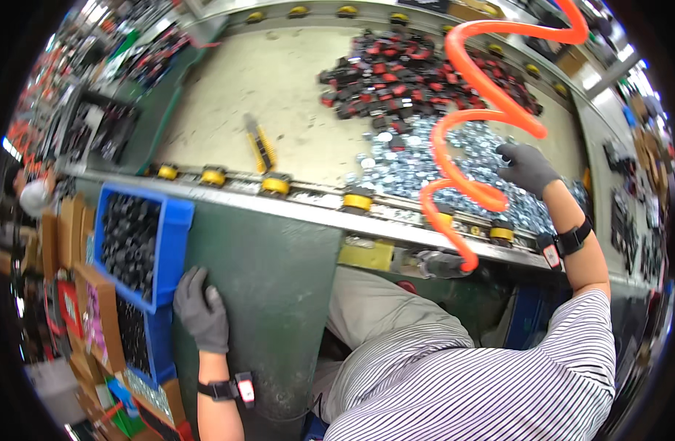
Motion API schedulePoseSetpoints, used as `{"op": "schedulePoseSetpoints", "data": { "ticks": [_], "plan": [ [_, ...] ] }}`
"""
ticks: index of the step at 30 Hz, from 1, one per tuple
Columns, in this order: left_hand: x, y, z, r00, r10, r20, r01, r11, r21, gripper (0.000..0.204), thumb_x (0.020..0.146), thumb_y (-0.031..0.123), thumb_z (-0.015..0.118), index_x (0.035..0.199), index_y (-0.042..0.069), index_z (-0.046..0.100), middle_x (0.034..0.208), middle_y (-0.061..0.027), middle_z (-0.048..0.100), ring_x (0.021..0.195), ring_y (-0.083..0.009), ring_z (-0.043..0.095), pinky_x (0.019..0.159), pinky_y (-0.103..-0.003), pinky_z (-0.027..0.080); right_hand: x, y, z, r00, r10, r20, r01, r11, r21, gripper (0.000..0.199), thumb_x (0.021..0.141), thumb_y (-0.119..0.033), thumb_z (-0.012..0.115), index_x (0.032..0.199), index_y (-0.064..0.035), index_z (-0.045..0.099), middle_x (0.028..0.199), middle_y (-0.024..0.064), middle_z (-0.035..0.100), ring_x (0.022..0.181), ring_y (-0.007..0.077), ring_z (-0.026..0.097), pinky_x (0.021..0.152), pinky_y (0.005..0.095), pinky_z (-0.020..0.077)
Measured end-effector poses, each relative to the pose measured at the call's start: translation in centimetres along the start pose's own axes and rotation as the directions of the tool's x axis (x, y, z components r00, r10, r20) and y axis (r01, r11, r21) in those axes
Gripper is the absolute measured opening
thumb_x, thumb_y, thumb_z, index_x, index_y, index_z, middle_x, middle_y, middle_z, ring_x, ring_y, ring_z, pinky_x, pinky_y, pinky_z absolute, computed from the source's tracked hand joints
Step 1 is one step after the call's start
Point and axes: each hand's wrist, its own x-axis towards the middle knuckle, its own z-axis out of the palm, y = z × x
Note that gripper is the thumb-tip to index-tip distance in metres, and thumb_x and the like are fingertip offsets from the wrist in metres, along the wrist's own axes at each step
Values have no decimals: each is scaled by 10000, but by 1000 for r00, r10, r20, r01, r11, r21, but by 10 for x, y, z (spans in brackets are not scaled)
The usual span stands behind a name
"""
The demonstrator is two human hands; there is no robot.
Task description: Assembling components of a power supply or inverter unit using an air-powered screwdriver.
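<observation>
With the right hand (527, 167) spread on the washers (455, 173) at two o'clock, I'd pinch few; left hand (201, 309) rests flat beside the bin (172, 242).

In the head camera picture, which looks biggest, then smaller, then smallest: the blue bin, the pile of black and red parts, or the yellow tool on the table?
1. Pile of black and red parts: it spreads widest.
2. Blue bin: a bit smaller, though it sits nearer the camera, so the real order with the pile is unsure.
3. Yellow tool: clearly smallest.

Grey gloves, black wristbands, striped short-sleeved shirt (492, 382).
</observation>
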Motion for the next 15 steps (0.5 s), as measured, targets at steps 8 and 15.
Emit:
{"op": "schedulePoseSetpoints", "data": {
  "ticks": [8,15],
  "plan": [
    [-4,2,4,999,-29,30,29,999,14,341,881,163,532,1186,29,605,1260,-162,574,1192,-341,511,1031,-443,366,1,47,32,997,24,-69,-23,1000,3,904,686,-517,775,1396,-95,410,1256,270,515,1154,442,519,992,453,426],
    [-8,-2,5,1000,-8,28,9,1000,-2,337,887,150,527,1192,29,602,1262,-161,570,1195,-341,510,1035,-440,368,3,43,40,992,-116,-56,112,991,-78,635,781,-398,687,1271,-40,499,1178,232,571,1101,386,572,957,436,453]
  ]
}}
